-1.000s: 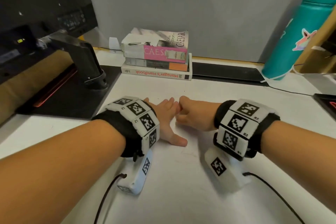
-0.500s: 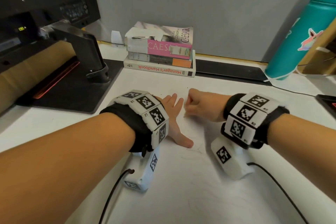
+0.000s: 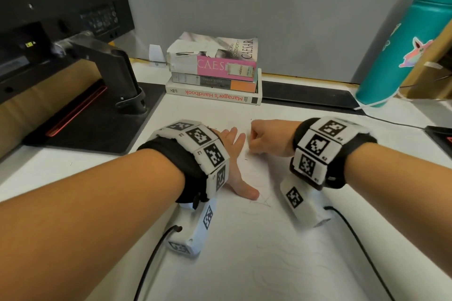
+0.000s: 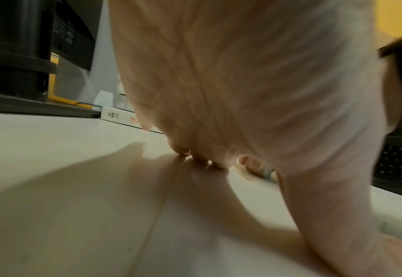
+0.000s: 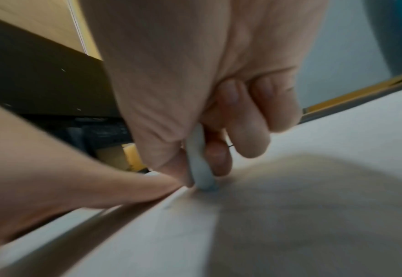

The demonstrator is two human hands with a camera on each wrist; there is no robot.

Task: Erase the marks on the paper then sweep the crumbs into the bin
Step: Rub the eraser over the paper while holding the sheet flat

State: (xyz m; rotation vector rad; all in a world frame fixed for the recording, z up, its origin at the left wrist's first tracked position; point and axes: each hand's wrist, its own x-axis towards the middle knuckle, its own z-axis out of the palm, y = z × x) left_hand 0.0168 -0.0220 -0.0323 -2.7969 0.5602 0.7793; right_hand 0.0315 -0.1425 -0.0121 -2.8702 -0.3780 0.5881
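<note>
Both forearms reach across the white counter (image 3: pixel 61 173) from the near edge, wrists banded with marker cuffs. The paper (image 3: pixel 281 252) lies flat under them, filling the near middle of the counter, faint pencil marks (image 3: pixel 263 201) showing just right of the left thumb.

Left hand (image 3: pixel 233 154) is flat, fingers straight and together, thumb splayed toward the near side, pressing the sheet down. Grip fully open, nothing held.

Right hand (image 3: pixel 267 138) sits just beside it, curled into a fist, knuckles pointing left, close to the left fingertips.

From the head view that fist hides what it has. The right wrist view settles it: thumb and curled fingers (image 5: pixel 240 120) pinch a pale eraser (image 5: pixel 198 165), its tip down on the paper. The left wrist view catches the same eraser (image 4: pixel 267 171) as a sliver beyond the left fingertips (image 4: pixel 199 158), which touch the sheet.

Far side: a stack of books (image 3: pixel 215 71) against the wall, a teal bottle (image 3: pixel 403 41) far right, a monitor stand (image 3: pixel 112 66) left.
</note>
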